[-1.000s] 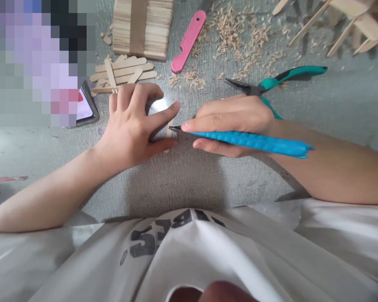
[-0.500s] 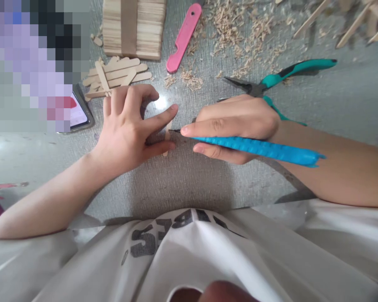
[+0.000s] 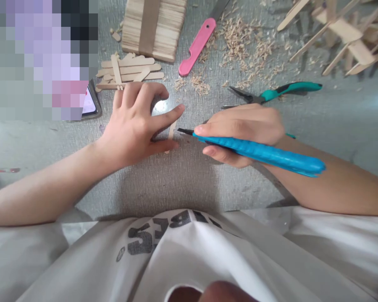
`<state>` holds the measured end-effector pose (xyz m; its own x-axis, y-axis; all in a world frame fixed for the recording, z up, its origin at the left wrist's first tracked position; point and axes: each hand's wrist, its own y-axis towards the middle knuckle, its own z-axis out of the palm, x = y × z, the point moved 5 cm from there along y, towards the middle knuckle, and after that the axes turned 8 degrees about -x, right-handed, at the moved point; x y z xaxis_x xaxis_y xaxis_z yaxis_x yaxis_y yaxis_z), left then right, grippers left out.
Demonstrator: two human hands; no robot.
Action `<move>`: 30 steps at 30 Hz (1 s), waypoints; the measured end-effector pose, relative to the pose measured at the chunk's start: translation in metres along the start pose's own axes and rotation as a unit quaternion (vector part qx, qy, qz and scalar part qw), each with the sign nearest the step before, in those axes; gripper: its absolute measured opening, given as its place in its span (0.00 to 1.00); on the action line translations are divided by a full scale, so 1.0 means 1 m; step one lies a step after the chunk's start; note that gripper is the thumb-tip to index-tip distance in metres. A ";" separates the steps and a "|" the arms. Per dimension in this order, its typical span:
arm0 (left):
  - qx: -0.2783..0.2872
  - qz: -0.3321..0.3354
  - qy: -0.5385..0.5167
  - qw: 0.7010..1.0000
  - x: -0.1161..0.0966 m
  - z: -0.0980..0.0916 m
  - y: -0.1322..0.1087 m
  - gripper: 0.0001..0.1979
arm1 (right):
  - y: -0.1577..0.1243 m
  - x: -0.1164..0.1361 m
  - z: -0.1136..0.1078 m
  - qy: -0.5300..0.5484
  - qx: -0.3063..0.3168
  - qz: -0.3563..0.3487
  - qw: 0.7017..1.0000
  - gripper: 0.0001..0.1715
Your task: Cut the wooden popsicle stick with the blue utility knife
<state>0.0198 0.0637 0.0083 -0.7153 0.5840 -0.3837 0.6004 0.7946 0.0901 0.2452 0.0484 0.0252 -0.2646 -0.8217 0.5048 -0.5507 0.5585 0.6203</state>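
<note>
On the grey counter (image 3: 170, 188), a wooden craft stick (image 3: 172, 131) lies beneath the thumb and index finger of the left hand (image 3: 132, 128), half open, digits spread. Right hand (image 3: 244, 126) is closed around a blue craft knife (image 3: 264, 154), blade tip just beside the stick. Farther out: needle-nose pliers (image 3: 291, 87), pink-handled blade (image 3: 197, 48), wood shavings (image 3: 239, 35), banded craft-stick bundle (image 3: 171, 31).

Free tabletop (image 3: 170, 182) nearside, blade (image 3: 185, 131) between hands (image 3: 135, 123) (image 3: 248, 126)
</note>
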 end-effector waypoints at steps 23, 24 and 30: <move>-0.007 0.008 0.000 1.000 0.000 0.003 0.000 0.32 | 0.001 -0.006 0.008 0.031 0.040 0.017 0.999 0.19; -0.005 0.009 0.002 1.000 -0.001 0.003 0.000 0.32 | 0.001 -0.006 0.007 0.032 0.040 0.017 0.999 0.19; -0.017 0.007 -0.019 1.000 0.001 0.004 -0.001 0.30 | 0.003 -0.006 0.008 0.030 0.054 0.026 0.998 0.17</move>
<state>0.0202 0.0625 0.0042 -0.6930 0.5883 -0.4166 0.5970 0.7923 0.1258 0.2391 0.0535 0.0193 -0.2492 -0.7813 0.5722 -0.6209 0.5823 0.5248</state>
